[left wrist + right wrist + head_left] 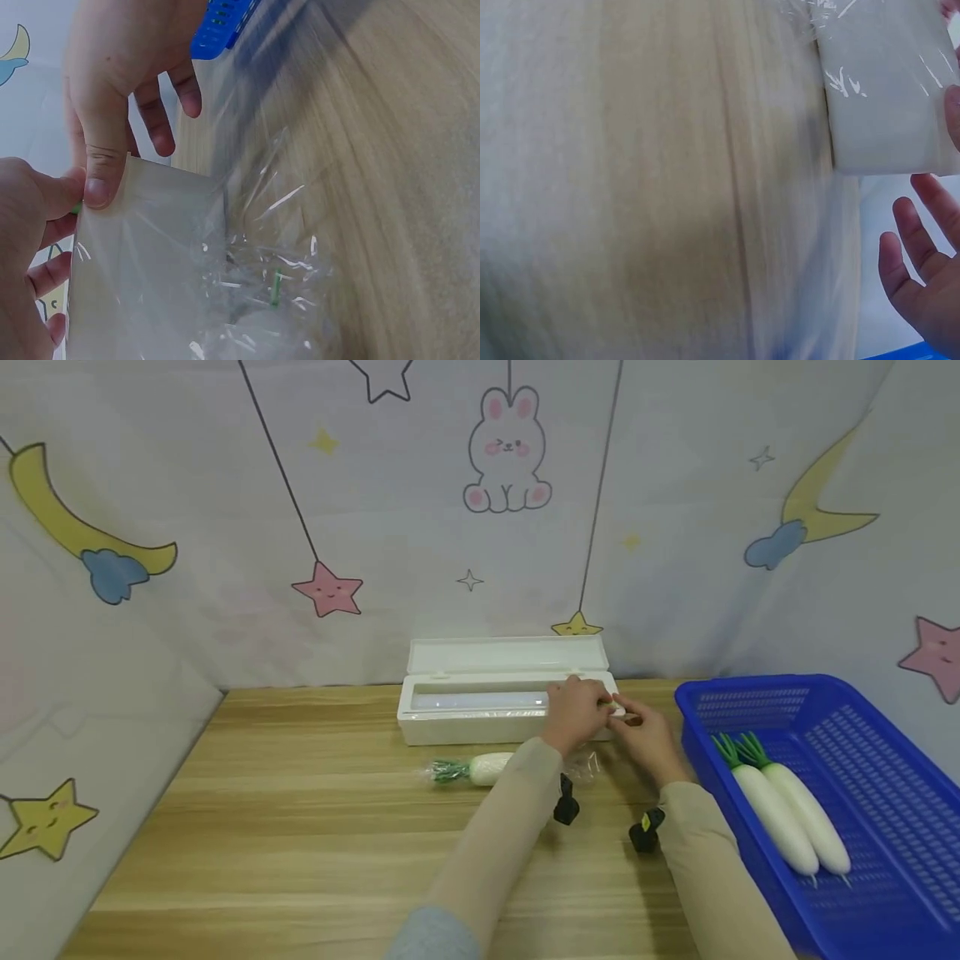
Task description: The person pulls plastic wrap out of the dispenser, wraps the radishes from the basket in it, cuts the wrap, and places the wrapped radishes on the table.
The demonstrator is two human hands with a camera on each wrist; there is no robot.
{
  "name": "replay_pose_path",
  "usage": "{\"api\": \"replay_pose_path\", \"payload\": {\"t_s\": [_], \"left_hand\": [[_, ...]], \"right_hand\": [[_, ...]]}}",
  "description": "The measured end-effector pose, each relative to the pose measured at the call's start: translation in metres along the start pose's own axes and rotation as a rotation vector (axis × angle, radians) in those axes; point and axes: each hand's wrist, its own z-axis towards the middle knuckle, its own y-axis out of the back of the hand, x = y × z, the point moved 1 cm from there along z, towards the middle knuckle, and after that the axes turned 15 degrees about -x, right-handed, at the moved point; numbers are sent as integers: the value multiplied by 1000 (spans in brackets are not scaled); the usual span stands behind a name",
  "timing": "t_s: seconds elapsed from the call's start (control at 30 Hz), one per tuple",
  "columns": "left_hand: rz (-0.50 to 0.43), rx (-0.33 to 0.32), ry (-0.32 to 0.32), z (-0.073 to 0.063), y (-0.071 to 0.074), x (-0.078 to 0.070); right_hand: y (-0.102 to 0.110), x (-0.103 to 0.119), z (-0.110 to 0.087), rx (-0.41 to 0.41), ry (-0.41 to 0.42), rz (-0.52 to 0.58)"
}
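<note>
A white cling film dispenser (pixel 472 732) stands near the back edge of the table, its lid (pixel 510 655) raised and a film roll (pixel 480 701) inside. At its right end, my left hand (pixel 576 714) pinches a small green piece (pixel 77 208) at the top edge between thumb and forefinger. Close beside it, my right hand (pixel 651 742) grips the box's corner, thumb on the front face and other fingers spread past the end. Loose clear film (pixel 277 255) hangs crumpled before the box. A white radish (pixel 491 768) wrapped in film lies in front, partly behind my left forearm.
On the right stands a blue plastic basket (pixel 817 682) holding two white radishes (pixel 772 818) with green tops. A patterned cloth backdrop (pixel 375 510) rises directly behind the box. Wood-grain tabletop (pixel 285 827) stretches to the left.
</note>
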Motion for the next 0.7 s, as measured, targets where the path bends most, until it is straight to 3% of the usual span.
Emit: {"api": "replay_pose_path", "payload": {"t_s": [0.47, 0.7], "left_hand": [[6, 37, 48, 4, 2, 7], [-17, 52, 61, 1, 9, 8]], "right_hand": [[0, 1, -4, -19, 40, -65], [0, 0, -5, -5, 17, -95]]}}
